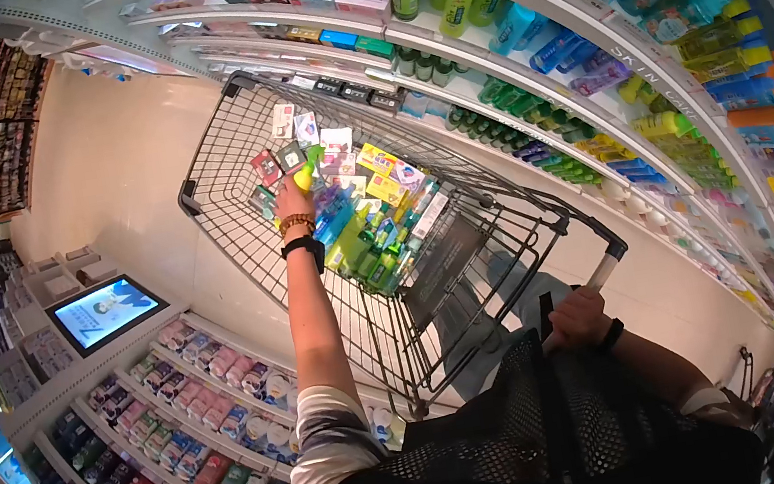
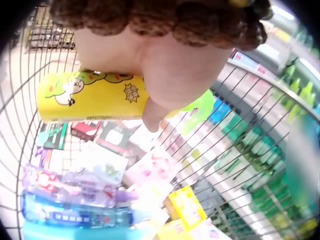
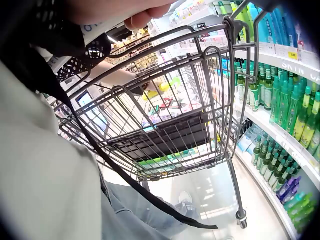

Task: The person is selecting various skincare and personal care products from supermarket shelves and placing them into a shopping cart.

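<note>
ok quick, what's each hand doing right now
left hand: holding a yellow tube with a green cap
right hand: gripping the cart handle

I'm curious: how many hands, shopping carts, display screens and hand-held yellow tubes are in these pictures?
Hands: 2, the left hand and the right hand
Shopping cart: 1
Display screen: 1
Yellow tube, gripped in the left hand: 1
Total: 5
</note>
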